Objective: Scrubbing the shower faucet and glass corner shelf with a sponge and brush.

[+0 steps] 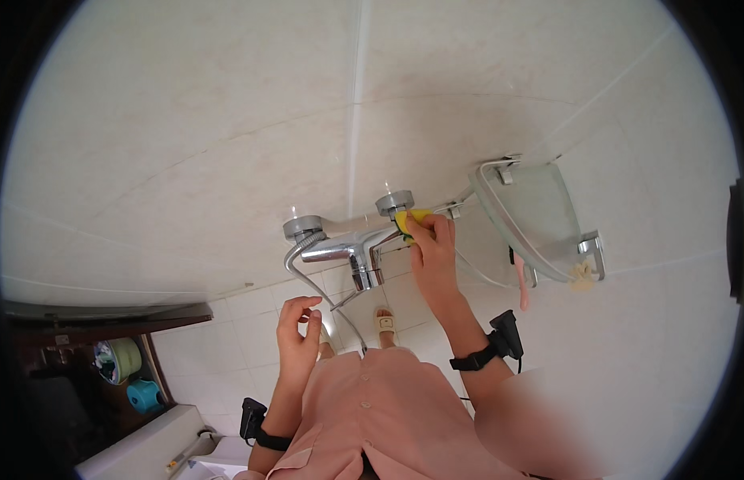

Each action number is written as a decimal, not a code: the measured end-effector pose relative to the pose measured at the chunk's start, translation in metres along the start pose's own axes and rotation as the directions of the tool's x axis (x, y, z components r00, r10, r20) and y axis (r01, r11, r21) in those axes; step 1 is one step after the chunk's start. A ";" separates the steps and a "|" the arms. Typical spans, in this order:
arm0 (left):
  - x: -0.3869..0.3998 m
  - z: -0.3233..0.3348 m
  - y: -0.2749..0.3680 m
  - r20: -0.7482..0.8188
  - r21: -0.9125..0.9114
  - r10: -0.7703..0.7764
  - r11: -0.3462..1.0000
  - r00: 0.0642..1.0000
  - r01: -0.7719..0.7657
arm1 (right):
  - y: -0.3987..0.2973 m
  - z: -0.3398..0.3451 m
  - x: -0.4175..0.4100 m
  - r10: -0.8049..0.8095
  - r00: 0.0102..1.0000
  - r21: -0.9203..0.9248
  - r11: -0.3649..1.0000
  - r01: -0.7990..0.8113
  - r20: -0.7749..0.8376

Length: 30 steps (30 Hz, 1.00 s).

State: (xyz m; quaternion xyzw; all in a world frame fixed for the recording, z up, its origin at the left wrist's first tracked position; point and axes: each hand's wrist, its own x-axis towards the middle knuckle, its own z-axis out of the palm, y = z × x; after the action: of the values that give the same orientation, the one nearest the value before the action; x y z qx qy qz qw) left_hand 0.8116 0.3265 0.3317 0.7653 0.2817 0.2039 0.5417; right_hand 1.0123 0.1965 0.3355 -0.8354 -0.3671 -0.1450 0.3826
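A yellow sponge (412, 218) with a dark green side is pinched in my right hand (435, 258). It rests at the right end of a chrome wall-mounted mixer tap (333, 248), just below the right round wall fitting (394, 201). My fingers partly hide the sponge and that end of the tap. Lower left of the tap, my left hand (298, 330) is held with loosely curled fingers, the thumb apart from them and nothing between. Close to its fingertips runs a flexible metal shower hose (306, 277), which loops from the left wall fitting (303, 227).
On the right, a glass corner shelf (528, 204) with a metal rail juts from the tiled wall (258, 144). A pink-handled item (522, 282) hangs below it. At left, a dark doorway (60, 384) shows a blue container (145, 396) and a green tub (127, 360).
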 end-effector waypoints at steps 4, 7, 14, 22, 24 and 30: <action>0.001 0.002 0.002 0.007 0.003 -0.008 1.000 1.000 0.008 | -0.024 0.012 -0.011 -0.143 0.986 0.039 0.989 0.140 0.085; 0.002 0.002 0.012 0.009 0.003 -0.024 1.000 1.000 0.024 | 0.005 -0.003 -0.001 -0.002 1.000 -0.056 0.998 0.003 0.010; -0.002 0.002 0.003 0.054 0.105 -0.021 0.994 0.998 0.015 | 0.022 -0.005 -0.003 -0.030 1.000 0.008 1.000 0.030 0.003; -0.002 0.017 -0.003 0.084 0.147 -0.036 0.989 0.996 0.024 | 0.030 -0.004 -0.015 0.073 0.997 0.031 0.997 -0.072 -0.014; 0.001 0.019 -0.006 0.090 0.167 -0.028 0.986 0.996 0.013 | 0.025 0.001 -0.017 0.052 0.999 0.014 0.999 -0.051 -0.017; 0.006 0.009 -0.013 0.060 0.181 -0.022 0.983 0.998 0.011 | 0.011 0.000 -0.009 -0.230 0.973 0.004 0.973 0.230 0.006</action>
State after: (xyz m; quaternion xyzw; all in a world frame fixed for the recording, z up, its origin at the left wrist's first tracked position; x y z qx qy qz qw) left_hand 0.8193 0.3274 0.3169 0.8148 0.2884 0.1492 0.4803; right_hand 1.0139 0.1873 0.3251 -0.7871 -0.4627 -0.1852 0.3634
